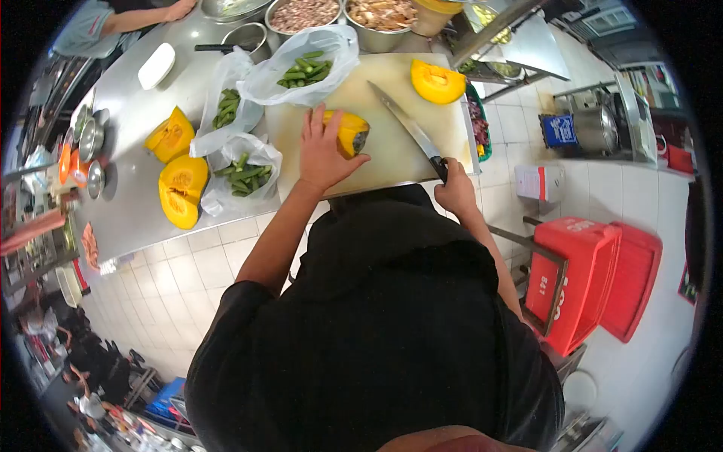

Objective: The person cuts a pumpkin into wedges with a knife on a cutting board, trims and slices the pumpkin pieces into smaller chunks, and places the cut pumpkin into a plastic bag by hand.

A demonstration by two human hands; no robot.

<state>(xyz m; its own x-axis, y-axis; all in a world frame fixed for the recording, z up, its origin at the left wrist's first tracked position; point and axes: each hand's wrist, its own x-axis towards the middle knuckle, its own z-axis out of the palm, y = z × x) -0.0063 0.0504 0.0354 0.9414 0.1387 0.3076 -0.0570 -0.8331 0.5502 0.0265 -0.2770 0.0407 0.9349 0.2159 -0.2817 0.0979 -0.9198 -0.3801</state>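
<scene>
In the lower half of the frame was the person's black clothing (376, 324). Just beyond it, right of centre, the right hand (456, 188) was closed around the black handle of the knife (410, 124). The blade slanted away toward the upper left, over the cutting board (392, 169).

Left of the knife, the left hand (324, 154) was on the pumpkin piece (352, 134), its fingers and thumb spread apart. The piece lay on the board, mostly to the right of the fingers; they covered its left part, while the thumb reached along its near side toward the dark end. The blade was apart from it, on its right.

On the metal counter (135, 215) at left, two cut pumpkin wedges (183, 192) lay beside plastic bags (263, 151) holding green pods (245, 177). Farther off, a yellow pumpkin wedge (438, 83) sat at the board's upper right, and a white dish (154, 66) stood at the upper left.

Along the top edge stood metal bowls (376, 41) of chopped food, and another person's hand (181, 9) rested at the counter's far edge.
</scene>
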